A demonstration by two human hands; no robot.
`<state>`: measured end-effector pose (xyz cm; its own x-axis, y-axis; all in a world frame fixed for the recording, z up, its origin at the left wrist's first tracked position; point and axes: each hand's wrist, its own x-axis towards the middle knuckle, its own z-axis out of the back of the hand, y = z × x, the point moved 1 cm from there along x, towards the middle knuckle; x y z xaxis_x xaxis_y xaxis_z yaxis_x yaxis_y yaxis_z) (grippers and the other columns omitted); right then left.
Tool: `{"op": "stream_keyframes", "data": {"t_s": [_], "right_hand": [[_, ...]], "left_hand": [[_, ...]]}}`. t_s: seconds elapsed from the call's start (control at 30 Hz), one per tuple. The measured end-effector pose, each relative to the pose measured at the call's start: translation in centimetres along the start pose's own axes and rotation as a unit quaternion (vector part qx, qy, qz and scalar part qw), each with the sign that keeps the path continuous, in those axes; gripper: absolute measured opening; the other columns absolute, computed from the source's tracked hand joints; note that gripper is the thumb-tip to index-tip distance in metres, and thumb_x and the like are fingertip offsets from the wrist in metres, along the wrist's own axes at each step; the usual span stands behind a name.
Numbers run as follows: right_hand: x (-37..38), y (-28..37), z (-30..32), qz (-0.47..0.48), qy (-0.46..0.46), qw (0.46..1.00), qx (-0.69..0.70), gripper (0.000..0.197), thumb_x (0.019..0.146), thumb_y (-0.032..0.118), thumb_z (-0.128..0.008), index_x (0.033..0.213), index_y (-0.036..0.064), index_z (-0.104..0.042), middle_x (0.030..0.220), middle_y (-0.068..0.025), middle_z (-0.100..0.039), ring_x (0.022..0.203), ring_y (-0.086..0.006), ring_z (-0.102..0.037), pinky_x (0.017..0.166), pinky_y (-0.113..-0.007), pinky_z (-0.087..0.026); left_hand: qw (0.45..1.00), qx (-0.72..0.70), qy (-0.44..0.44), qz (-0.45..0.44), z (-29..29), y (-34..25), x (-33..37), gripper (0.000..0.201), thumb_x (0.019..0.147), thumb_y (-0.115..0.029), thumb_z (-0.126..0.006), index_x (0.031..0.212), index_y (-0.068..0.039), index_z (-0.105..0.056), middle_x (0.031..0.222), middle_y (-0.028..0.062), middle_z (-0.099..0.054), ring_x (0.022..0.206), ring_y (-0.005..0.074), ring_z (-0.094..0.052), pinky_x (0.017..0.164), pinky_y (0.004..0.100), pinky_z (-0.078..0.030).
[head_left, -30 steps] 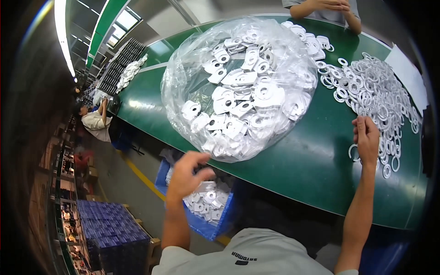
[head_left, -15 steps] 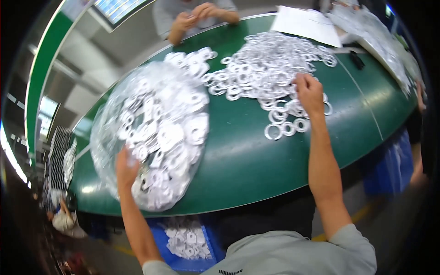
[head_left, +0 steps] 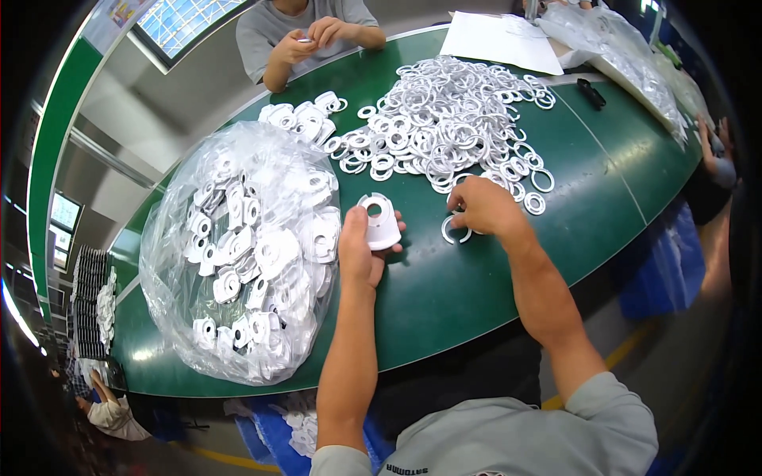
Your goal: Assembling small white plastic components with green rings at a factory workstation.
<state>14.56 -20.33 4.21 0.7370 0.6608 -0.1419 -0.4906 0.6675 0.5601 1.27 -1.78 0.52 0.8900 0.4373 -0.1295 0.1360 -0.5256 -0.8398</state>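
My left hand (head_left: 365, 247) is wrapped around a white plastic part (head_left: 379, 223), a flat body with a round collar and a hole, held upright over the table. To its right, my right hand (head_left: 486, 206) reaches down, thumb and fingers pinched at the edge of a white ring (head_left: 448, 232) low over the green surface. Beyond that hand spreads a large heap of white rings (head_left: 436, 119). On the left, a clear plastic bag (head_left: 171, 317) lies opened out, holding many white parts like the one in my left hand.
More white parts (head_left: 305, 120) lie loose behind the bag. Across the table, a person's hands (head_left: 317, 38) hold a small piece. Paper sheets (head_left: 500, 41), a black object (head_left: 590, 94) and plastic sheeting (head_left: 607, 47) are at the far right. A blue bin (head_left: 274, 432) sits below the near edge.
My left hand has come out of the bag to the right and now holds a white part. My right hand has moved nearer and left, from the heap to a ring at its front.
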Motion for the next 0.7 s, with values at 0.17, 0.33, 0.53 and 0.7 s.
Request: {"op": "stream_keyframes", "data": {"t_s": [0.17, 0.33, 0.53, 0.7], "right_hand": [[1.1, -1.6, -1.2, 0.002, -0.103, 0.994, -0.034, 0.022, 0.072, 0.014, -0.073, 0.093, 0.0085, -0.072, 0.085, -0.0128, -0.066, 0.082, -0.0302, -0.065, 0.072, -0.038, -0.051], [0.4, -0.1, -0.8, -0.041, -0.155, 0.983, -0.092, 0.03, 0.071, 0.016, -0.074, 0.101, 0.0098, -0.07, 0.097, -0.0115, -0.065, 0.093, -0.0304, -0.063, 0.079, -0.04, -0.05], [0.6, 0.9, -1.8, -0.056, -0.17, 0.981, -0.076, 0.026, 0.075, 0.014, -0.071, 0.1, 0.009, -0.066, 0.092, -0.0105, -0.066, 0.088, -0.0303, -0.064, 0.076, -0.041, -0.05], [1.9, -0.8, -1.8, 0.006, -0.246, 0.969, -0.018, 0.021, 0.081, 0.008, -0.06, 0.101, 0.0072, -0.065, 0.088, -0.0136, -0.067, 0.081, -0.0299, -0.065, 0.071, -0.04, -0.05]], "left_hand": [[0.999, 0.046, 0.006, 0.014, 0.3, 0.2, -0.2, 0.035, 0.101, -0.034, -0.041, 0.116, -0.003, -0.048, 0.095, 0.0177, -0.064, 0.076, 0.0242, -0.066, 0.048, 0.03, -0.052], [0.997, 0.074, 0.022, 0.011, -0.2, 0.3, -0.2, 0.035, 0.101, -0.035, -0.041, 0.114, -0.003, -0.047, 0.095, 0.0181, -0.063, 0.077, 0.0239, -0.066, 0.049, 0.0293, -0.052], [0.997, 0.074, 0.035, 0.012, 0.0, 0.4, -0.1, 0.035, 0.101, -0.035, -0.041, 0.115, -0.003, -0.047, 0.095, 0.0177, -0.063, 0.078, 0.0226, -0.066, 0.05, 0.0291, -0.053], [0.996, 0.081, 0.036, 0.013, 0.0, 0.4, -0.1, 0.035, 0.101, -0.035, -0.041, 0.115, -0.003, -0.047, 0.096, 0.0171, -0.063, 0.078, 0.0224, -0.066, 0.05, 0.0288, -0.053]]}}
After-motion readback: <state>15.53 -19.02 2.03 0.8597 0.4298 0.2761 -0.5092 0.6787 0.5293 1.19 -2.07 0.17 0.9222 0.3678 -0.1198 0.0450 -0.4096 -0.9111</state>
